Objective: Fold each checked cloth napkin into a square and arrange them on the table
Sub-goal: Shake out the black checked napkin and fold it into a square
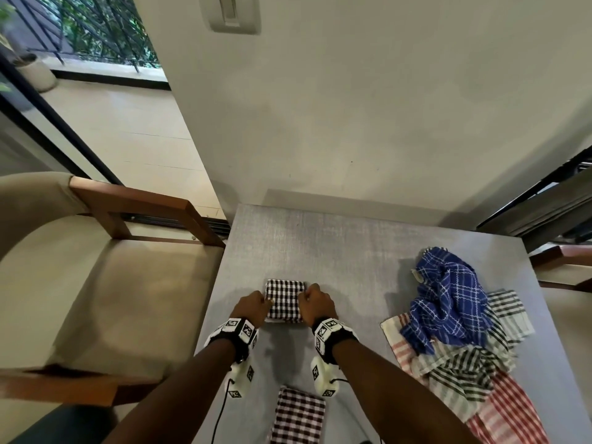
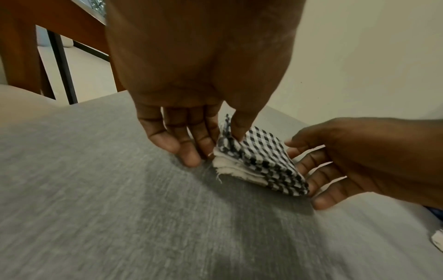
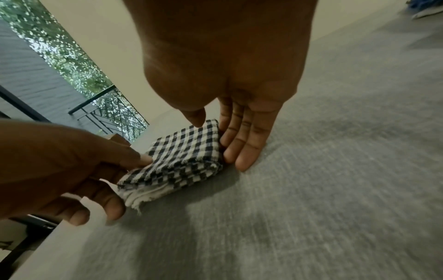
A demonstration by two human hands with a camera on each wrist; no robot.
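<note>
A black-and-white checked napkin [image 1: 285, 299] [image 2: 261, 161] [image 3: 187, 151], folded into a thick small square, lies on the grey table [image 1: 336, 245]. My left hand [image 1: 256, 307] [image 2: 223, 144] pinches its left edge, thumb on top and fingers down beside it. My right hand [image 1: 315, 302] [image 3: 219, 144] lies with straight fingers against the right edge, its thumb tip touching the top. A second folded napkin [image 1: 299, 415], dark red check, lies near the front edge between my forearms.
A loose pile sits at the right of the table: a blue checked cloth [image 1: 448, 293] on top of green-striped [image 1: 464, 370] and red-striped [image 1: 509, 415] ones. A beige wooden-armed chair [image 1: 96, 283] stands against the table's left edge. A wall is behind.
</note>
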